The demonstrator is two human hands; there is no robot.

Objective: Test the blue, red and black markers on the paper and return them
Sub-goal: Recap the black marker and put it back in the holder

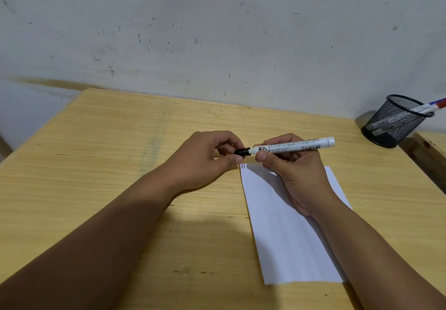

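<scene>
- Your forearms come in over the near edge of the wooden table [120, 141]; bare wood lies open along its left side and far edge.
- The white paper [284, 232] lies right of centre, its far right part hidden under your right wrist. Short red and blue strokes show at its far left corner.
- Your right hand [294, 165] is closed around the barrel of the black marker [293, 146], held level above the paper's far edge.
- Your left hand [205, 157] pinches the black cap [242, 151] at the marker's left end; you cannot tell whether it is fully seated.
- At the far right corner stands the mesh pen holder [395, 121]; two markers [432, 106] lean out, cut off by the frame.
</scene>
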